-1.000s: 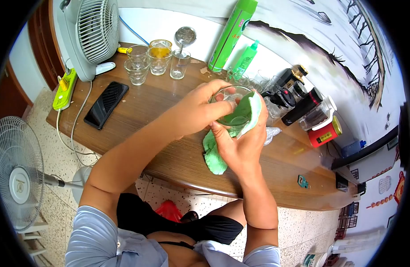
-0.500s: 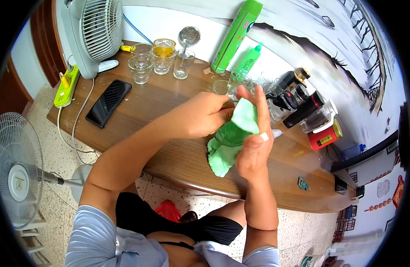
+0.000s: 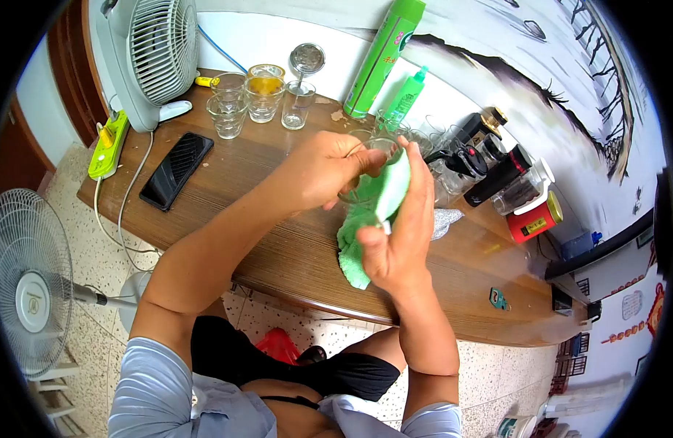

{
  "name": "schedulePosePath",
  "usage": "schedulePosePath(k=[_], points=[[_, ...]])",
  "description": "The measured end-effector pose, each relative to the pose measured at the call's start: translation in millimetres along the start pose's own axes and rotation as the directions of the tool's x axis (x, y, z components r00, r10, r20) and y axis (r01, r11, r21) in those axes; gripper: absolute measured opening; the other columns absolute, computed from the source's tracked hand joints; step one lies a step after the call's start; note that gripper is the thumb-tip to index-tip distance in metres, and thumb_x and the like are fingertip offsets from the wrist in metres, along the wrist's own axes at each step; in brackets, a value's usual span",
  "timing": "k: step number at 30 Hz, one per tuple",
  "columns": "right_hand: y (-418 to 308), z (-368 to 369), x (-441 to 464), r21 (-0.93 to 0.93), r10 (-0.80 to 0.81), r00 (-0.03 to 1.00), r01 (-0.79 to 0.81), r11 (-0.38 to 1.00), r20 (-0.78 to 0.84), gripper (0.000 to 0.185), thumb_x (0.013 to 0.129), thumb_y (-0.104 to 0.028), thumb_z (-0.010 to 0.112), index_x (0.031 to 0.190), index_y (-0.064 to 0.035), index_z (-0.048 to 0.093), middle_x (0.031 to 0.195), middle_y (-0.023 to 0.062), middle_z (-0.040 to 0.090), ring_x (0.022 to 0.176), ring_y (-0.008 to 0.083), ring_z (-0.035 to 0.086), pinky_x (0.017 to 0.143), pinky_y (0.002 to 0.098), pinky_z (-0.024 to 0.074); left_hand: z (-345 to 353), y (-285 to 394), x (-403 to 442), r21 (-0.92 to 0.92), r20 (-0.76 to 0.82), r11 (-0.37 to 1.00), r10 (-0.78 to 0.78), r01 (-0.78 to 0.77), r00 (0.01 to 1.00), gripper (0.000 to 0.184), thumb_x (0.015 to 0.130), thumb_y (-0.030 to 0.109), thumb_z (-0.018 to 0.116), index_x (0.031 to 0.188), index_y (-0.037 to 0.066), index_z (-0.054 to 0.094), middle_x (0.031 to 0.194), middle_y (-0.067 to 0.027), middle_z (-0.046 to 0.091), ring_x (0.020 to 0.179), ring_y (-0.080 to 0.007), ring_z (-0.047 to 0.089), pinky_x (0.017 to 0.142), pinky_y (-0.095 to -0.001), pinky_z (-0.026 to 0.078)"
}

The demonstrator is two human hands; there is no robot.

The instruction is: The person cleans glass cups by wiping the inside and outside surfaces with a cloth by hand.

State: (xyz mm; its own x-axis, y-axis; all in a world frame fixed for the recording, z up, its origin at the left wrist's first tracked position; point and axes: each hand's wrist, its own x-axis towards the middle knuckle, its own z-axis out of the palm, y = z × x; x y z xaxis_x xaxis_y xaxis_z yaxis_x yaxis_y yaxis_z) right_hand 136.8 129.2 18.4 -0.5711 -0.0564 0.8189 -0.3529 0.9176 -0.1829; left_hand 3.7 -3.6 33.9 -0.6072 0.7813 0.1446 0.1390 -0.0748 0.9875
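My left hand (image 3: 325,171) pinches the rim of a clear glass cup (image 3: 360,188), thumb and fingers at its upper edge. Against the cup's right side, my right hand (image 3: 404,233) presses a green cloth (image 3: 395,182), its palm facing the glass and its thumb apart from the fingers. Part of the cloth hangs below the cup over the brown table (image 3: 293,252). The cloth and the fingers cover much of the cup.
Several glasses (image 3: 227,117) and a metal strainer (image 3: 307,58) stand at the back left, near a phone (image 3: 176,171) and a fan (image 3: 161,51). Behind my hands are a green spray can (image 3: 384,58), a green bottle (image 3: 406,95), a black thermos (image 3: 497,175) and a red tin (image 3: 533,217).
The cup and cloth have turned between my hands. My right thumb has come away from the cup's near side, and my left hand has shifted slightly along the rim.
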Motion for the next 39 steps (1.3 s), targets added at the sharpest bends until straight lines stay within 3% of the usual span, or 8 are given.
schedulePosePath(k=[6,14,19,28,31,35,36,39], points=[[-1,-13,9,0.063,-0.148,0.987,0.144,0.988,0.056,0.104,0.101,-0.079,0.039,0.157,0.0083,0.043,0.148,0.0312,0.057,0.130,0.0464,0.061,0.113,0.0496,0.0460,11,-22,-1,0.188,0.104,0.894,0.393,-0.406,0.914,0.027,0.102,0.020,0.065,0.102,-0.005,0.072,0.088,-0.0246,0.074,0.079,-0.0331,0.075,0.072,-0.0423,0.055],[-10,-13,10,0.661,0.343,0.911,-0.404,0.632,0.228,0.116,0.093,-0.092,0.022,0.159,0.0018,0.041,0.153,0.0229,0.054,0.140,0.0287,0.053,0.120,0.0425,0.0376,6,-12,-5,0.358,0.199,0.785,0.464,-0.505,0.863,0.017,0.096,0.001,0.065,0.110,-0.001,0.074,0.092,-0.0147,0.078,0.080,-0.0176,0.073,0.074,-0.0348,0.056],[15,-16,3,0.453,0.202,0.979,-0.196,0.870,0.034,0.088,0.106,-0.074,0.035,0.134,0.0055,0.060,0.129,0.0218,0.061,0.119,0.0315,0.060,0.105,0.0429,0.0462,8,-7,-4,0.194,0.076,0.917,0.341,-0.349,0.937,0.024,0.101,0.023,0.073,0.094,0.000,0.070,0.069,-0.0103,0.065,0.062,-0.0145,0.062,0.060,-0.0337,0.050],[1,-3,0,-0.220,-0.151,0.982,0.124,0.968,-0.110,0.079,0.106,-0.048,0.062,0.155,0.0114,0.042,0.148,0.0330,0.053,0.126,0.0484,0.058,0.108,0.0534,0.0478,1,15,-8,-0.172,-0.038,0.985,-0.035,0.028,0.999,0.033,0.109,0.034,0.066,0.090,0.006,0.069,0.067,0.0028,0.059,0.055,-0.0044,0.053,0.049,-0.0244,0.043],[-4,-3,4,-0.149,-0.202,0.973,0.184,0.971,-0.115,0.079,0.106,-0.048,0.062,0.155,0.0115,0.042,0.150,0.0324,0.052,0.128,0.0484,0.057,0.108,0.0537,0.0481,7,-17,8,0.043,-0.079,0.950,0.311,-0.308,0.947,0.036,0.107,0.034,0.068,0.091,0.002,0.074,0.065,0.0018,0.058,0.058,-0.0077,0.054,0.052,-0.0286,0.042],[-2,-8,5,0.095,-0.064,0.991,0.075,0.993,-0.118,0.077,0.111,-0.054,0.045,0.151,0.0122,0.048,0.134,0.0305,0.065,0.115,0.0451,0.066,0.104,0.0499,0.0512,9,-24,5,0.204,-0.021,0.872,0.458,-0.444,0.889,0.026,0.102,0.021,0.072,0.089,-0.002,0.068,0.070,-0.0149,0.066,0.061,-0.0156,0.059,0.060,-0.0362,0.048],[-1,-9,4,0.124,-0.029,0.991,0.045,0.991,-0.134,0.074,0.113,-0.053,0.039,0.146,0.0119,0.054,0.126,0.0292,0.069,0.110,0.0432,0.069,0.102,0.0465,0.0528,5,-14,-1,0.281,0.050,0.880,0.386,-0.384,0.921,0.013,0.098,0.008,0.070,0.107,0.000,0.075,0.091,-0.0073,0.078,0.084,-0.0055,0.068,0.073,-0.0299,0.055],[2,-14,7,0.266,0.050,0.997,-0.031,0.963,-0.064,0.068,0.115,-0.049,0.037,0.141,0.0093,0.061,0.123,0.0274,0.071,0.111,0.0416,0.070,0.099,0.0431,0.0536,4,-15,1,0.484,0.034,0.731,0.534,-0.482,0.845,0.011,0.096,0.010,0.074,0.101,0.001,0.075,0.078,-0.0109,0.073,0.070,-0.0078,0.066,0.063,-0.0323,0.052]])
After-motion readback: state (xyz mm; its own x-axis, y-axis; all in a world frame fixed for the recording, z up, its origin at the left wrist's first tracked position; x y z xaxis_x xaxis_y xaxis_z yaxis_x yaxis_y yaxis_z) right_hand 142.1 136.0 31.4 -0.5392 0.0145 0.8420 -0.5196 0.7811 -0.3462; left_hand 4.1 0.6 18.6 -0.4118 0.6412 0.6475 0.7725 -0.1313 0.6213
